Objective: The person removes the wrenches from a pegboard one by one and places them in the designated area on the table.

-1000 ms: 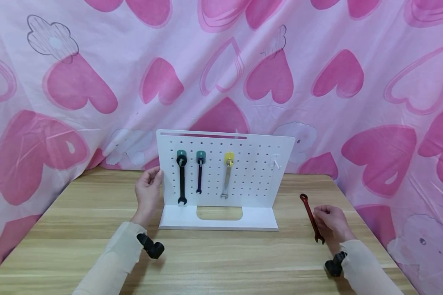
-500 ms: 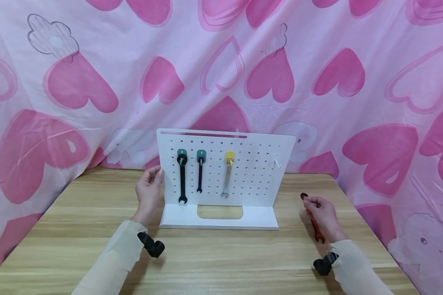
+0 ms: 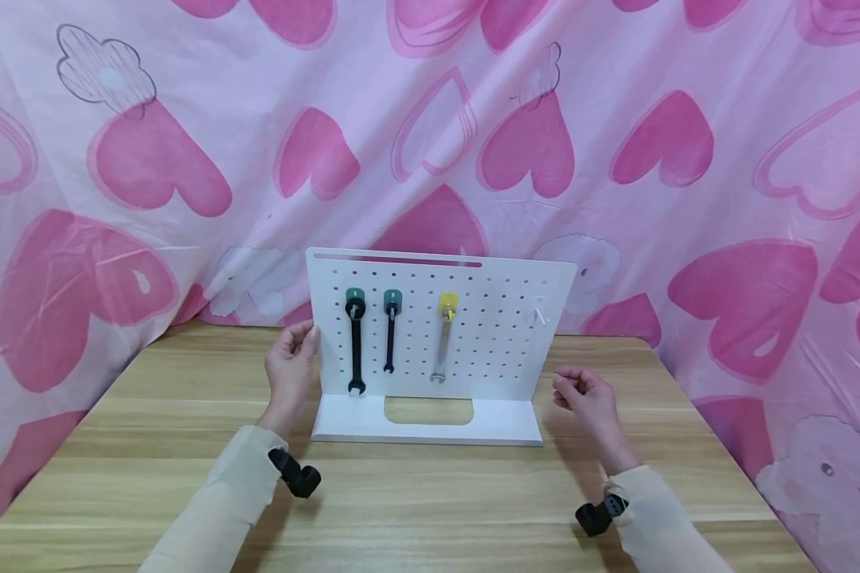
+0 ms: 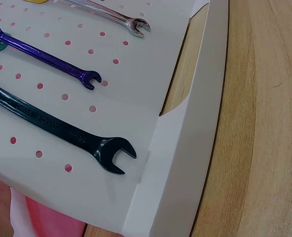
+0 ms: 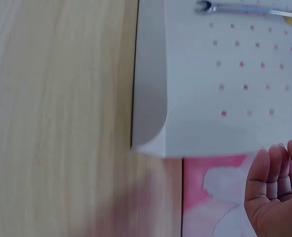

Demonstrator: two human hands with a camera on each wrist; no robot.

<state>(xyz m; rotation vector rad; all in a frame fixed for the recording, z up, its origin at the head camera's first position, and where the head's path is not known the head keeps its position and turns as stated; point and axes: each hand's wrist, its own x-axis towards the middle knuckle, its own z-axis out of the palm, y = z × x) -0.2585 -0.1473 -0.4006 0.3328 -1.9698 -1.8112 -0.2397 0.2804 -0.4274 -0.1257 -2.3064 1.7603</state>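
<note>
A white pegboard stand (image 3: 487, 358) is upright on the table. Its left edge is pinched by my left hand (image 3: 287, 370). On its hooks hang a large black wrench (image 3: 356, 346), a smaller dark purple wrench (image 3: 390, 342) and a silver wrench (image 3: 441, 346); the hook at the right (image 3: 541, 313) is bare. Just off the board's right edge is my right hand (image 3: 589, 398), thumb and gently bent fingers apart in the right wrist view, with nothing visible between them. The red wrench does not show in any current view; the right hand and wrist cover where it lay.
Wood-grain table (image 3: 401, 509) extends in front of and beside the stand. A pink heart-patterned cloth (image 3: 258, 143) hangs close behind the table. The stand's base plate (image 3: 430, 434) juts forward.
My right hand has moved left across the red wrench toward the pegboard's right edge. The wrench, seen on the table earlier, is now out of sight. My left hand stays put.
</note>
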